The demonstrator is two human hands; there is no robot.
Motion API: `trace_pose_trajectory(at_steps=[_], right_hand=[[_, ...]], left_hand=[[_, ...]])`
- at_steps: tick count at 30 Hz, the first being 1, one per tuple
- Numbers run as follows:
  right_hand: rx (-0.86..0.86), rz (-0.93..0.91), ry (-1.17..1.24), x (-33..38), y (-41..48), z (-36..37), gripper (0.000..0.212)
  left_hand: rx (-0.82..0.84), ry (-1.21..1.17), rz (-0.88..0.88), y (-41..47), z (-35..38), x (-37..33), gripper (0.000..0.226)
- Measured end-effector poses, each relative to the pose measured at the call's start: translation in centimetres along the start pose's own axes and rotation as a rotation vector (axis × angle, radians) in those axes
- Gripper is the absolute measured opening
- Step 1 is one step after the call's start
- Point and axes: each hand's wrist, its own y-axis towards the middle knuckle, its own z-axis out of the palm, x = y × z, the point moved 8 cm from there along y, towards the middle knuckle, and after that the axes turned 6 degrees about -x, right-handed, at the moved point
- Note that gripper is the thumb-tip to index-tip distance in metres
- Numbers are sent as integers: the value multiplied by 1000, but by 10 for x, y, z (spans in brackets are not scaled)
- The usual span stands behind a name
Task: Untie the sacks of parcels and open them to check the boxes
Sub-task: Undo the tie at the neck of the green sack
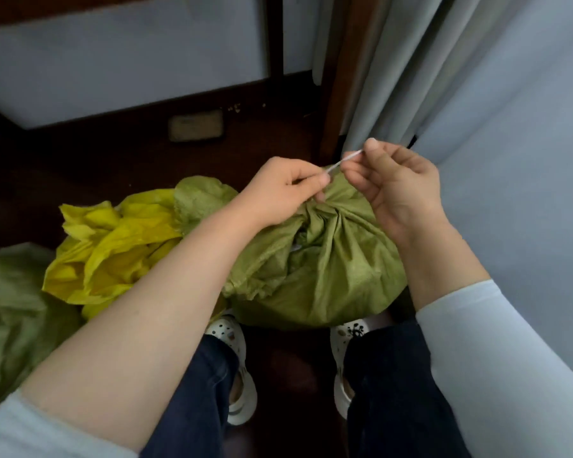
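Observation:
A green woven sack (325, 269) stands on the dark floor just in front of my feet, its mouth gathered into a bunch at the top. A thin white string (346, 159) runs up from that bunch. My left hand (285, 190) pinches the lower part of the string at the gathered neck. My right hand (394, 186) pinches the string's upper end between thumb and forefinger and holds it taut, up and to the right. The sack's contents are hidden.
A yellow sack (113, 249) lies crumpled to the left, touching the green one. Another green sack (10, 312) lies at the far left edge. Grey curtains (411, 67) hang at the right, a dark wooden frame (338, 94) behind. A small floor plate (196, 125) lies farther back.

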Motion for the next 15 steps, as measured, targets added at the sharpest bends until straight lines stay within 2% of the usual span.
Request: trace_pose_trajectory(at_steps=[5,11,15], right_hand=[[-45,-105,28,64,-31,15,11],[15,-128,58,121,-64,65,3],[59,-137,170,158,-77,105,3]], left_hand=[[-187,-8,8,-17,-53,-47,9],[-373,-13,118,-38,-117,-124,11],[-626,-111,144,-43,-166,-162,14]])
